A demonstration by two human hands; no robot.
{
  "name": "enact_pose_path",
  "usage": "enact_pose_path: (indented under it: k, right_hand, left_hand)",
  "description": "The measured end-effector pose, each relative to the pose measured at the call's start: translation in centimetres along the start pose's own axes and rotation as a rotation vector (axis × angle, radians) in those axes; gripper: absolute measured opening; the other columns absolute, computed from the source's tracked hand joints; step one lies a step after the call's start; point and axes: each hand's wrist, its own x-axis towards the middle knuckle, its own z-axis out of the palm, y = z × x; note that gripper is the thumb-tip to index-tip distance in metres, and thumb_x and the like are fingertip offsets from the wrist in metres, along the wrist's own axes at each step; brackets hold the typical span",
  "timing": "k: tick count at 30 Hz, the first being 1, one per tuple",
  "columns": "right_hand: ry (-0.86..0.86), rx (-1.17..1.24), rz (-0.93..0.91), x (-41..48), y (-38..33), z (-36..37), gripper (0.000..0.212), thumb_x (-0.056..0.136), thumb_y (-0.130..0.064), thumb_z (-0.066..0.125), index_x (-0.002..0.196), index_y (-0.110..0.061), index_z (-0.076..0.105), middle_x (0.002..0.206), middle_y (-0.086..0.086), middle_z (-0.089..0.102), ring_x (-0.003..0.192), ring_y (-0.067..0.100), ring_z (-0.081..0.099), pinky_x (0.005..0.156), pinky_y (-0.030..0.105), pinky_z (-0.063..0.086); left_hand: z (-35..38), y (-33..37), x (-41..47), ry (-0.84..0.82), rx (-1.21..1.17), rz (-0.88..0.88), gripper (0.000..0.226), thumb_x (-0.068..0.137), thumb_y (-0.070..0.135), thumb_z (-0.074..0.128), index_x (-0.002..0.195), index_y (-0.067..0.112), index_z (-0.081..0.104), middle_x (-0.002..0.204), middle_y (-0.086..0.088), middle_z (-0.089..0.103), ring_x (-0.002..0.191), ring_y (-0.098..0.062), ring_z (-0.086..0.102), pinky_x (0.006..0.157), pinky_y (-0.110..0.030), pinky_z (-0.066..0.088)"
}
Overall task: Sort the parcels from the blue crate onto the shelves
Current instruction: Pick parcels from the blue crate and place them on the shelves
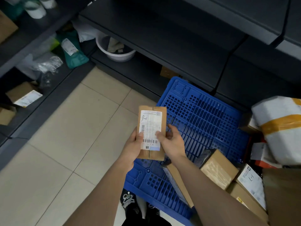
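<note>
Cardboard parcel [151, 132], label up, is gripped between left hand [133, 144] at its 8 o'clock edge and right hand [171, 141] at 4 o'clock, over the blue crate [203, 121], shelves [162, 46] at 12 o'clock

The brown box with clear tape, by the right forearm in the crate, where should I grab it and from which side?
Take the taped brown box from above, fingers across its two long side faces. It lies tilted against neighbouring parcels in the blue crate, so only its top and upper edges are free.
</note>
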Motion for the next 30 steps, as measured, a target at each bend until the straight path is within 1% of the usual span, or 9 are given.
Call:
enact_pose_path:
  k: [3,5,7,9,14,19,23,27,30]
  right_hand:
    - [0.011,-0.174,0.018,-0.7,-0.3,-0.5,0.082,0.089,-0.057,0.057,0.153,-0.023,0.020,0.097,-0.005,0.058,0.110,0.024,0.061,0.084,0.034,0.048]
    - [0.005,-0.208,-0.043,-0.8,-0.6,-0.6,0.094,0.086,-0.052,0.064,0.155,-0.022,0.009,0.122,0.004,0.057,0.126,0.025,0.051,0.095,0.039,0.046]
    - [-0.017,-0.214,-0.177,0.0,-1.1,-0.6,0.100,0.084,-0.039,0.071,0.155,-0.029,0.001,0.158,0.005,0.019,0.146,0.023,0.020,0.112,0.043,0.030]
    - [-0.122,-0.277,-0.304,0.9,-2.0,-0.5,0.099,0.085,-0.027,0.072,0.154,-0.034,0.002,0.162,-0.001,0.000,0.149,0.020,0.004,0.120,0.041,0.017]
    - [-0.090,-0.387,-0.309,1.5,-3.8,-0.2,0.089,0.083,-0.032,0.070,0.154,-0.030,0.016,0.143,0.007,0.029,0.136,0.025,0.024,0.111,0.037,0.026]
    - [-0.117,-0.466,-0.244,1.2,-3.5,0.3,0.091,0.084,-0.049,0.064,0.153,-0.039,0.005,0.147,0.008,0.042,0.129,0.029,0.046,0.100,0.042,0.043]
    - [-0.202,-0.363,-0.224,0.3,-2.9,1.2,0.072,0.082,-0.035,0.070,0.145,-0.033,0.035,0.132,0.002,0.043,0.122,0.021,0.046,0.094,0.028,0.039]
    - [-0.291,-0.259,-0.217,0.0,-2.8,2.0,0.073,0.073,-0.016,0.078,0.135,-0.024,0.040,0.127,-0.001,0.046,0.121,0.018,0.048,0.102,0.034,0.042]
    - [-0.448,-0.335,-0.179,-0.6,-2.5,2.4,0.089,0.072,-0.018,0.081,0.147,-0.030,0.034,0.135,-0.001,0.038,0.128,0.017,0.042,0.110,0.038,0.037]
  left_hand:
    - [-0.9,0.3,-0.3,0.028,0.106,0.085,0.032,0.103,0.026,0.041,0.121,0.051,0.050,0.113,0.013,0.067,0.097,-0.003,0.064,0.082,-0.025,0.053]
    - [-1.7,0.4,-0.4,0.102,0.225,0.130,0.032,0.100,0.031,0.049,0.126,0.048,0.050,0.129,0.005,0.061,0.108,-0.009,0.061,0.090,-0.029,0.052]
    - [-2.3,0.0,-0.5,0.240,0.288,0.106,0.055,0.092,0.042,0.059,0.143,0.033,0.040,0.145,-0.002,0.046,0.126,-0.018,0.049,0.099,-0.035,0.046]
    - [-2.4,-0.6,-1.0,0.296,0.150,-0.054,0.084,0.082,0.051,0.069,0.151,0.026,0.027,0.147,-0.008,0.042,0.125,-0.027,0.050,0.092,-0.043,0.052]
    - [-3.1,-1.8,-1.0,0.382,-0.192,-0.152,0.100,0.075,0.037,0.080,0.152,0.023,0.018,0.147,-0.011,0.041,0.105,-0.025,0.059,0.082,-0.049,0.057]
    - [-4.3,-2.2,-1.1,0.548,-0.196,0.046,0.082,0.082,0.018,0.076,0.149,0.020,0.030,0.119,0.010,0.051,0.108,-0.014,0.053,0.079,-0.022,0.049]
    - [-5.0,-3.3,-1.5,0.552,-0.185,-0.147,0.093,0.077,0.044,0.077,0.150,0.016,0.024,0.148,-0.006,0.040,0.131,-0.029,0.044,0.102,-0.049,0.043]
    - [-5.3,-3.8,-2.4,0.506,-0.556,-0.248,0.077,0.078,0.033,0.079,0.137,0.010,0.037,0.126,-0.013,0.059,0.101,-0.028,0.063,0.075,-0.042,0.058]
    - [-5.9,-4.5,-3.3,0.551,-0.628,-0.145,0.058,0.079,0.019,0.079,0.128,0.011,0.048,0.116,-0.010,0.066,0.093,-0.020,0.067,0.075,-0.039,0.058]
